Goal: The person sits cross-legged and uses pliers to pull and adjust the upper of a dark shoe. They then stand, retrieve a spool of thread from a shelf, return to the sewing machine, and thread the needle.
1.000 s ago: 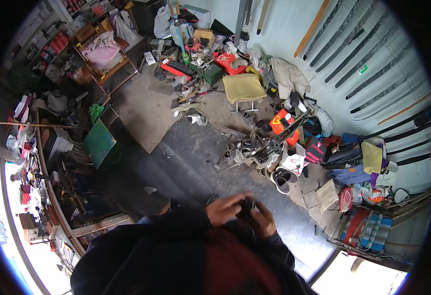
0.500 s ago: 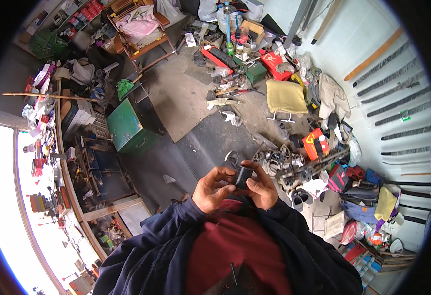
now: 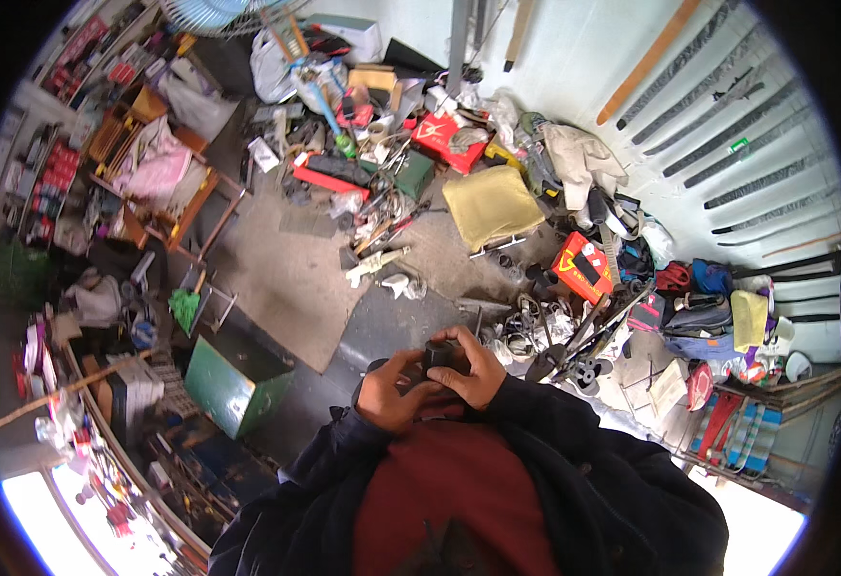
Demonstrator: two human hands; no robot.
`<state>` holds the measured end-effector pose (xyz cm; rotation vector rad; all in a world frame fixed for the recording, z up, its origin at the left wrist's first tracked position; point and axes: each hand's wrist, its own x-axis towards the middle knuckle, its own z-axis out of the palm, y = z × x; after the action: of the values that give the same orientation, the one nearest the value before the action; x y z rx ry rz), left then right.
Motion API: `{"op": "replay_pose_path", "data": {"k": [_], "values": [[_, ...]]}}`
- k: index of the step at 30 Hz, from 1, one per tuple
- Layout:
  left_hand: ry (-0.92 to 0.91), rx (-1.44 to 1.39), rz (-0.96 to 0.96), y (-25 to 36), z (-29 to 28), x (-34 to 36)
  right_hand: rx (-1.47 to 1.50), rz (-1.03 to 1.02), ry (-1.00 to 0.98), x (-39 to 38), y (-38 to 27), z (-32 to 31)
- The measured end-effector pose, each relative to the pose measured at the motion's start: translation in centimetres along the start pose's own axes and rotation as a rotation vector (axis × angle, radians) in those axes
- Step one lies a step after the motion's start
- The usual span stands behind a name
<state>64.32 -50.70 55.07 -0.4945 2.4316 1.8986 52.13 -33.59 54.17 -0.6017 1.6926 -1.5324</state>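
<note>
A small black cylinder (image 3: 437, 357) is held up in front of my red shirt, between both hands. My left hand (image 3: 389, 392) closes on it from the left, its fingertips near the lower part. From the other side my right hand (image 3: 479, 371) grips it, index finger over the far side and thumb across the near side. The fingers cover much of the cylinder, so its exact kind cannot be made out.
Ahead stands a stool with a yellow cushion (image 3: 491, 208). Shoes and loose parts (image 3: 534, 329) crowd the floor to the right, near a red box (image 3: 584, 266). At left are a green metal box (image 3: 233, 389) and a wooden chair (image 3: 185, 211). Dark strips (image 3: 749, 144) hang on the wall.
My view has turned, so the room has shifted and the fan now shows at the top. The cylinder stays between both hands, more covered by the fingers than before.
</note>
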Motion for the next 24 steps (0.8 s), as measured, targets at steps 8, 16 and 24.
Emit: {"op": "replay_pose_path", "data": {"k": [8,16,24], "values": [[-0.353,0.043,-0.043,1.8,-5.4,11.7,0.094,0.144,0.236,4.7,-2.6,-1.7],[-0.601,0.212,0.194,1.6,-9.8,20.3,0.156,0.056,0.539,9.2,-1.8,2.2],[-0.863,0.196,0.215,2.0,-5.4,27.5,0.189,0.15,0.828,9.5,-0.6,-0.8]]}}
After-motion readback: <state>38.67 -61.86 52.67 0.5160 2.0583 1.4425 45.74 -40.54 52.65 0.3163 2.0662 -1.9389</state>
